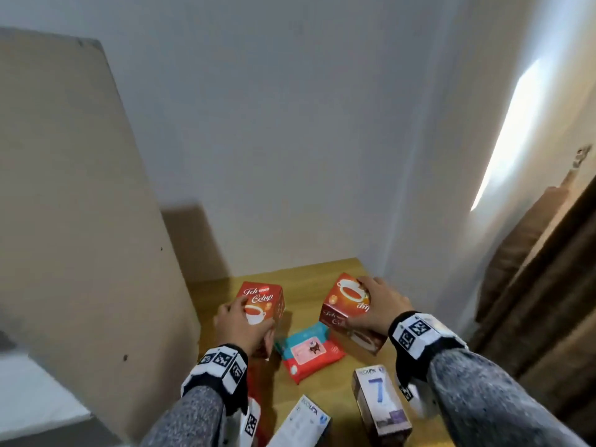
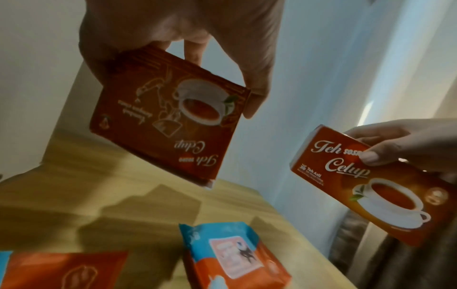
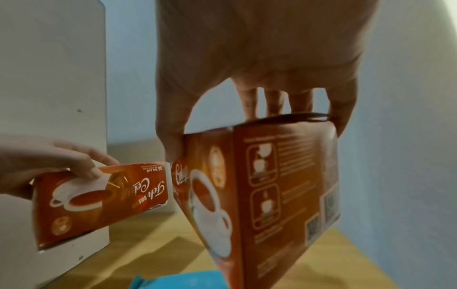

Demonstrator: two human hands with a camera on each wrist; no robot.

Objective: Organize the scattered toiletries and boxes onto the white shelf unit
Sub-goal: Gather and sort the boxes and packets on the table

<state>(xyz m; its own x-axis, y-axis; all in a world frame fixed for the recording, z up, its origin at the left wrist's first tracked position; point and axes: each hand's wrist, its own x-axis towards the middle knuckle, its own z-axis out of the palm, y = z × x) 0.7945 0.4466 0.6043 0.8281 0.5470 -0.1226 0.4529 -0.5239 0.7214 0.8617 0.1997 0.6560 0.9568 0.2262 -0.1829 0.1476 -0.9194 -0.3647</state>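
Observation:
My left hand (image 1: 240,321) grips a red tea box (image 1: 264,303) lifted above the wooden floor; the same left box (image 2: 168,125) fills the left wrist view and shows small as the box (image 3: 99,197) at the left of the right wrist view. My right hand (image 1: 379,304) grips a second red tea box (image 1: 350,309), tilted in the air; this right box (image 3: 267,195) hangs under my fingers, seen also as the box (image 2: 371,187). The side panel of the white shelf unit (image 1: 74,204) rises at the left.
On the wooden floor (image 1: 306,279) lie a blue-and-red wipes pack (image 1: 309,351), a box printed with a 7 (image 1: 380,401) and a white box (image 1: 304,424). A second red pack (image 2: 64,271) lies nearer me. A white wall stands behind; brown curtain (image 1: 532,285) at right.

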